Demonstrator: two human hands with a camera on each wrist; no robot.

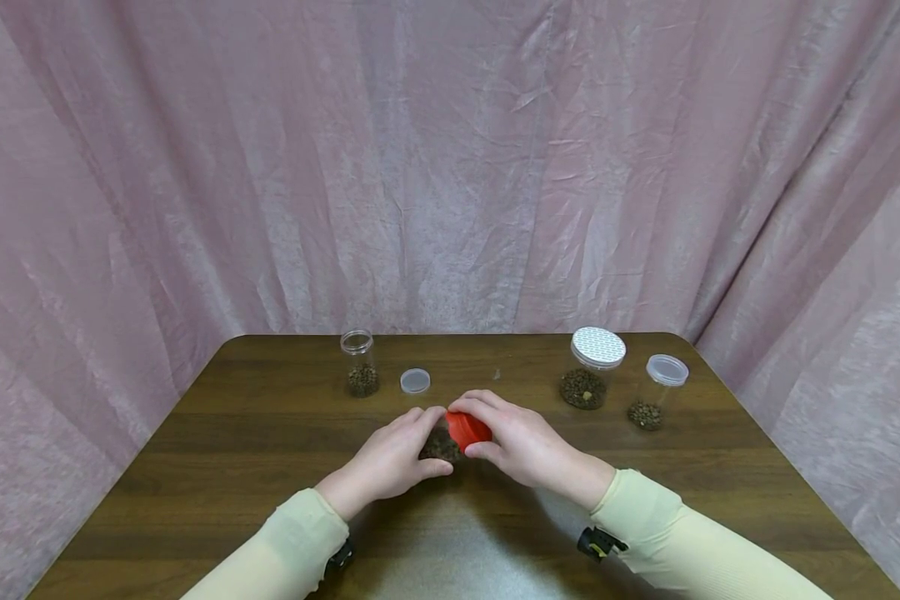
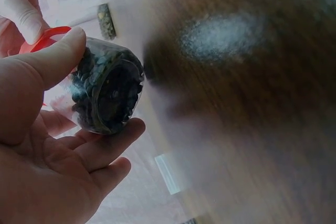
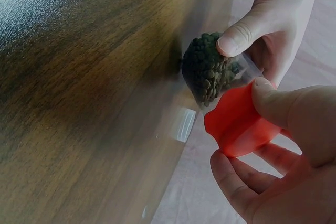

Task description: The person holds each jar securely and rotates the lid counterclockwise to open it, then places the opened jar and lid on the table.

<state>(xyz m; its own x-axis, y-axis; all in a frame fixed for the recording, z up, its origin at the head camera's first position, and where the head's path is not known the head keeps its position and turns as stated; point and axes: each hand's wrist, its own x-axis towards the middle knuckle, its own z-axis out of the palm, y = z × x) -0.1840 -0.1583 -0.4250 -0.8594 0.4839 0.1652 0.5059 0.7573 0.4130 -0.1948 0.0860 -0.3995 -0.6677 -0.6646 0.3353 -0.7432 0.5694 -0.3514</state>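
My left hand (image 1: 386, 458) grips a clear jar (image 1: 440, 447) partly filled with dark brown pellets, thumb on one side and fingers on the other. A red lid (image 1: 468, 430) with a wavy edge sits at the mouth end of the jar. The right hand (image 1: 528, 437) holds this lid between thumb and fingers. In the head view the jar leans with its red end to the right. Dark pellets (image 3: 207, 69) lie against the jar's bottom and side in the right wrist view. Whether the jar touches the table cannot be told.
Behind the hands stand an uncapped narrow jar (image 1: 361, 367) with pellets and a loose translucent lid (image 1: 415, 381). To the right are a wide jar (image 1: 585, 383) with a white patterned lid and a narrower capped jar (image 1: 648, 408). A pink curtain (image 1: 457, 167) hangs behind the wooden table (image 1: 217, 467).
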